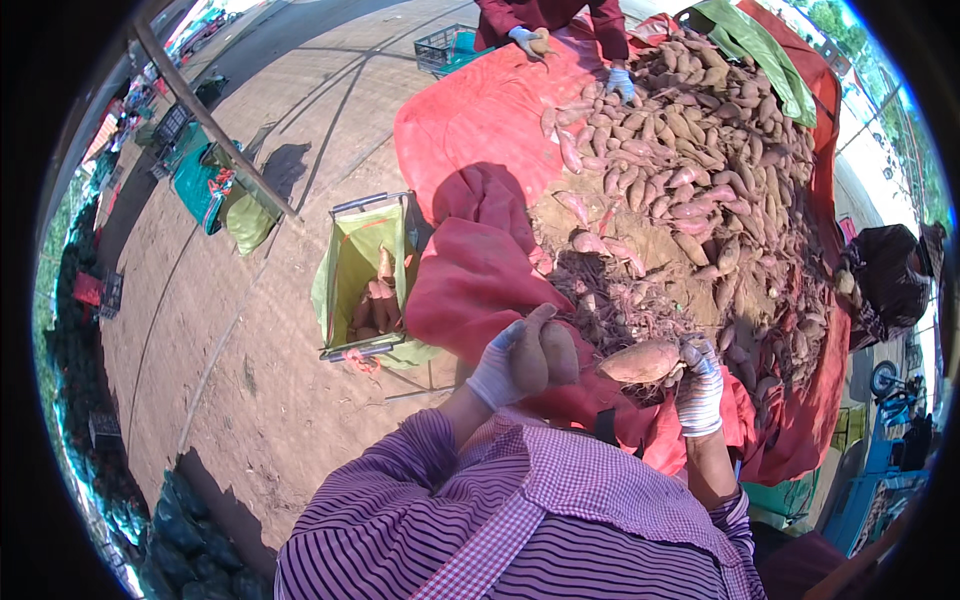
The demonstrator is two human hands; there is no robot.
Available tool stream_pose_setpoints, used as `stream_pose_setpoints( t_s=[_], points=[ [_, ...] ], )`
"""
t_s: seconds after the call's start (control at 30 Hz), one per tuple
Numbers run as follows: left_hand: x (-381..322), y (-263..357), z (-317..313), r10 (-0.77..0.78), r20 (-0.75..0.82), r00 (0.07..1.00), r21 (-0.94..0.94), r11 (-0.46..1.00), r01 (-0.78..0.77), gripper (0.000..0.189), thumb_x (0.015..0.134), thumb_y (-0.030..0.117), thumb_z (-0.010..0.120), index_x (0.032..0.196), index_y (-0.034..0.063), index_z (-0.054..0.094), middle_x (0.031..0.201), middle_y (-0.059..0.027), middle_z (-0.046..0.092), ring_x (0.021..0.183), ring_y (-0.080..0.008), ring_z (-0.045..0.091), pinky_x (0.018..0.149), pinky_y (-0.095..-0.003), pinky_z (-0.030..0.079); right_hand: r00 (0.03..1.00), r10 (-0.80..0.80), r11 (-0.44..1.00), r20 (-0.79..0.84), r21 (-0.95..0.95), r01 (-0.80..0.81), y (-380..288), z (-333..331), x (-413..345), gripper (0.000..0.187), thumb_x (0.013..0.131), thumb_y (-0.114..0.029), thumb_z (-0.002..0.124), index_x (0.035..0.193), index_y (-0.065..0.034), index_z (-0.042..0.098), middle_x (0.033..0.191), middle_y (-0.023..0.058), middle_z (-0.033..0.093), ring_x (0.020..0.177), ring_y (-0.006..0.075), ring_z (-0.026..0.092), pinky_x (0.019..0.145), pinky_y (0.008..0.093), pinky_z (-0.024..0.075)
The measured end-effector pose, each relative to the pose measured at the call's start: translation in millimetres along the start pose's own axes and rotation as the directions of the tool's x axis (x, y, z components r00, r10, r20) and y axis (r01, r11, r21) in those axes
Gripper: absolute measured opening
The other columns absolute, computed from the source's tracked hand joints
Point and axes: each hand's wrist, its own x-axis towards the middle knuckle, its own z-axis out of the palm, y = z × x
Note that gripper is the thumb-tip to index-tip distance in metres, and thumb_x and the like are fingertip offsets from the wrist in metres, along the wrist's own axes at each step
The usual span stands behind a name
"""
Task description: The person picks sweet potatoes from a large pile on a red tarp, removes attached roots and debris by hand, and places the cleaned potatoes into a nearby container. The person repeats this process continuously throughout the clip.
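My left hand (495, 375), in a white knit glove, grips a pair of sweet potatoes (544, 352) side by side, just above the red cloth's near edge. In my right hand (699, 386), gloved in striped knit, is the end of one plump sweet potato (640, 361), held level and pointing left. Beneath it lie loose roots and trimmings (600, 300). Beyond my hands, a large heap of sweet potatoes (697, 150) spreads over the red cloth (480, 97). To the left stands a yellow-green bag (367, 232) stretched on a frame, with several sweet potatoes (379, 304) inside.
Across the heap, a co-worker's gloved hands (529, 43) hold one sweet potato and touch the pile. Another person in dark clothing (889, 277) is at the right edge. A wooden pole (217, 127) slants at left. A black crate (446, 49) stands at the back; dark filled sacks (195, 547) lie lower left.
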Motion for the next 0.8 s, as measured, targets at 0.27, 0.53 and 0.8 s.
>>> stream_pose_setpoints(
  t_s=[0.27,0.53,0.8],
  points=[
    [-106,177,-47,0.347,-0.185,0.919,0.105,0.937,-0.333,0.06,0.095,0.051,0.052,0.139,0.0109,0.048,0.125,-0.01,0.059,0.116,-0.0242,0.056,0.105,-0.0382,0.043,0.885,0.045,0.895,0.464,-0.412,0.171,68,204,71,0.019,0.095,-0.016,0.057,0.109,-0.0027,0.057,0.087,0.0044,0.06,0.065,0.0115,0.058,0.059,0.0241,0.049],
    [-133,306,-115,0.452,-0.653,0.607,0.445,0.878,-0.175,0.081,0.092,0.063,0.05,0.155,0.0181,0.024,0.159,-0.0041,0.026,0.147,-0.0291,0.02,0.115,-0.054,0.017,0.799,0.228,0.92,0.556,-0.392,0.01,134,313,103,0.029,0.094,-0.006,0.06,0.122,-0.0012,0.057,0.109,0.0066,0.064,0.087,0.0156,0.066,0.073,0.0277,0.0544],
    [-109,296,-219,0.529,-0.692,0.491,0.665,0.731,0.15,0.051,0.089,0.041,0.065,0.133,0.016,0.057,0.137,-0.0013,0.056,0.129,-0.0248,0.047,0.104,-0.0519,0.034,0.968,0.208,0.863,0.139,-0.491,-0.115,161,145,74,0.019,0.093,-0.008,0.06,0.111,-0.0021,0.062,0.094,0.0053,0.067,0.078,0.0135,0.065,0.067,0.0273,0.0544]
  ],
)
